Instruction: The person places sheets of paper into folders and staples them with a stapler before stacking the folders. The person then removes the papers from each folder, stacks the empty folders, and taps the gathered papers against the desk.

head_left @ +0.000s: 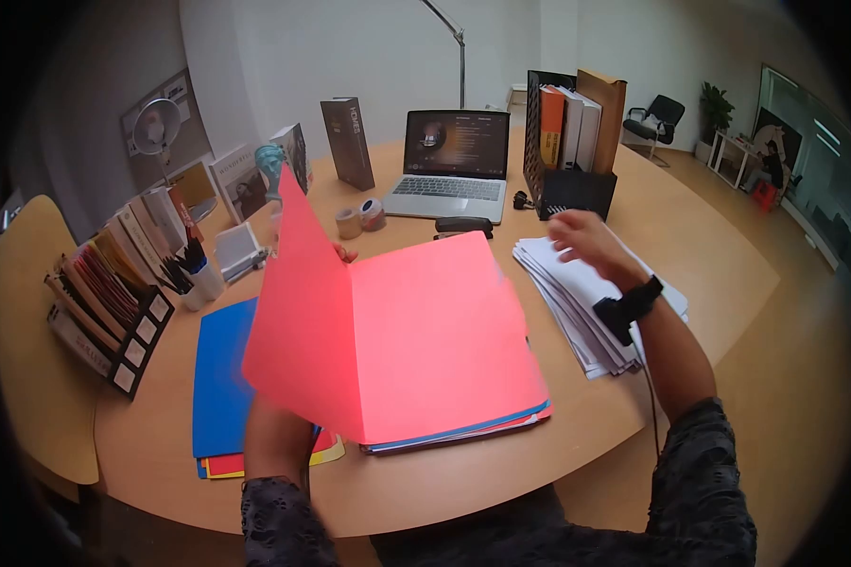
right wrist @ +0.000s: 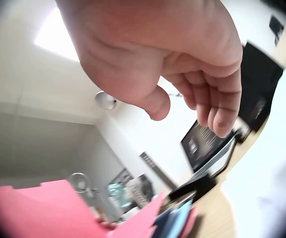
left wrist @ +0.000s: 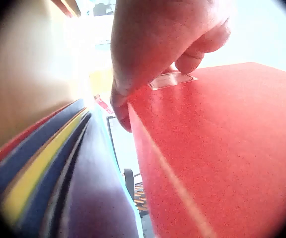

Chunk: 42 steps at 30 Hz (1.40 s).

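A pink folder [head_left: 435, 331] lies spread on a pile of folders, its left cover raised steeply. My left hand [left wrist: 168, 39] grips that cover, seen in the left wrist view beside a small label [left wrist: 173, 81]; in the head view the cover hides most of this hand, only fingertips [head_left: 347, 253] showing past the fold. To the right, my right hand [head_left: 591, 244] hovers over the far end of a stack of white papers [head_left: 577, 312]. Its fingers are loosely bent with nothing between them, as the right wrist view shows.
Blue, red and yellow folders [head_left: 219, 378] lie on the left. Behind stand a laptop [head_left: 449, 180], tape rolls [head_left: 349, 224], a black stapler-like object [head_left: 464, 227] and a file holder [head_left: 581, 194]. A pen cup [head_left: 203, 283] and a rack of books [head_left: 137, 350] line the left side.
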Each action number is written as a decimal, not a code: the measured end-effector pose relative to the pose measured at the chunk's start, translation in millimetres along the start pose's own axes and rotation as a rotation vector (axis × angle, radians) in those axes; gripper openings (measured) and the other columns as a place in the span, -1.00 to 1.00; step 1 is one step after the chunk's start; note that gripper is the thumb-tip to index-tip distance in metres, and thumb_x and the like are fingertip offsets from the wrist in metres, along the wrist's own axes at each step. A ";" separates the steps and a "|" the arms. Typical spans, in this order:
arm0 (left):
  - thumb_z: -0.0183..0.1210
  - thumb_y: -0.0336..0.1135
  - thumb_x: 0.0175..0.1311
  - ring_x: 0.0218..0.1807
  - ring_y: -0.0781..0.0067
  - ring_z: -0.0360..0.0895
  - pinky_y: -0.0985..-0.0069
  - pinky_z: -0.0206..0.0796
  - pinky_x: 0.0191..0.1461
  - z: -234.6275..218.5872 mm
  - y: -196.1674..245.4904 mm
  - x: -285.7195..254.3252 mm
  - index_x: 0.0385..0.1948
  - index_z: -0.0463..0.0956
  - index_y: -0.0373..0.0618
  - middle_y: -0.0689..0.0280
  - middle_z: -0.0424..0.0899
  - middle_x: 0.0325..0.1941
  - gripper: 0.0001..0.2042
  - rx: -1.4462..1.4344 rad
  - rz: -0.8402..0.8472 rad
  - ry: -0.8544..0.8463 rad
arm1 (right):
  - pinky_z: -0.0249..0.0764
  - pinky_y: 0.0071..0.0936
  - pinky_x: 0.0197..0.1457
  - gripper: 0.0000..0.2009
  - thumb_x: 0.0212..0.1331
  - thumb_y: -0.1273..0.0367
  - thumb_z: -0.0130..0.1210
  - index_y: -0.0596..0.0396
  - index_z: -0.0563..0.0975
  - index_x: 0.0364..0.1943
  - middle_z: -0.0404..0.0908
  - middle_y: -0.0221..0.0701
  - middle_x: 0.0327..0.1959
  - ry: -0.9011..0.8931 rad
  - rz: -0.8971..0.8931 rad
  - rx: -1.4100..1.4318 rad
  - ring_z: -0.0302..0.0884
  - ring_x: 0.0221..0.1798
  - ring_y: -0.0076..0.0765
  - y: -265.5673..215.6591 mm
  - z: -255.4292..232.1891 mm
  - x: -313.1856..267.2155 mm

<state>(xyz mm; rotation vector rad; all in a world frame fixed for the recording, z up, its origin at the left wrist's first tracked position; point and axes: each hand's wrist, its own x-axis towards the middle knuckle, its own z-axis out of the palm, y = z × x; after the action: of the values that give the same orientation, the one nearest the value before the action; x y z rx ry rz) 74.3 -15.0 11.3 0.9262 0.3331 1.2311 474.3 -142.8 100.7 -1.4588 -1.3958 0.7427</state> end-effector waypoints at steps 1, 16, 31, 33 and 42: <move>0.11 -0.23 0.39 0.02 0.39 0.52 0.45 0.46 -0.03 -3.3 0.8 4.0 -0.17 0.42 -0.13 0.20 0.56 -0.12 -0.81 0.015 -0.001 -0.003 | 0.49 -0.49 -0.30 -0.69 0.29 0.18 0.09 0.20 0.54 -0.20 0.51 -0.44 -0.37 -0.084 0.036 0.018 0.46 -0.34 -0.52 -6.7 24.4 -5.4; 0.07 -0.39 0.37 -0.06 0.45 0.61 0.50 0.48 0.06 32.9 32.7 18.4 0.06 0.40 -0.21 0.30 0.61 -0.05 -0.73 0.304 -0.324 -0.167 | 0.45 -0.59 -0.44 -0.80 0.27 0.37 0.08 0.27 0.47 -0.19 0.60 -0.27 -0.33 0.081 0.040 0.446 0.52 -0.46 -0.54 3.0 73.6 -18.0; -0.07 -0.53 0.16 -0.40 0.36 0.57 0.35 0.51 -0.30 -122.4 217.6 -105.0 -0.39 0.51 -0.27 0.25 0.59 -0.34 -0.85 0.903 -0.295 0.525 | 0.62 -0.18 -0.07 -0.76 0.38 0.28 -0.01 0.18 0.37 -0.09 0.40 -0.29 -0.19 -0.234 0.389 0.645 0.45 -0.13 -0.31 5.2 53.0 -23.0; -0.03 -0.50 0.18 -0.41 0.39 0.57 0.40 0.47 -0.33 -143.9 219.9 -118.5 -0.35 0.57 -0.28 0.23 0.61 -0.40 -0.83 1.201 -0.409 0.536 | 0.63 -0.16 -0.10 -0.73 0.37 0.27 0.00 0.22 0.36 -0.08 0.37 -0.26 -0.16 -0.264 0.376 0.626 0.43 -0.12 -0.29 5.9 54.1 -23.0; 0.35 0.00 0.09 0.33 0.12 0.32 0.31 0.30 0.28 -21.1 128.1 -75.8 0.29 0.28 -0.18 -0.02 0.27 0.37 -0.24 1.963 -0.128 -0.191 | 0.63 -0.09 -0.06 -0.65 0.36 0.27 0.02 0.32 0.33 -0.01 0.32 -0.17 -0.07 -0.278 0.386 0.597 0.39 -0.06 -0.21 4.6 59.4 -26.0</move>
<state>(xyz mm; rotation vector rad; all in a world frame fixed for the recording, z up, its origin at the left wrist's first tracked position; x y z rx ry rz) -49.8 -69.7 76.0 2.5382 1.5136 0.3243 418.1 -154.5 70.2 -1.1755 -0.9598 1.5089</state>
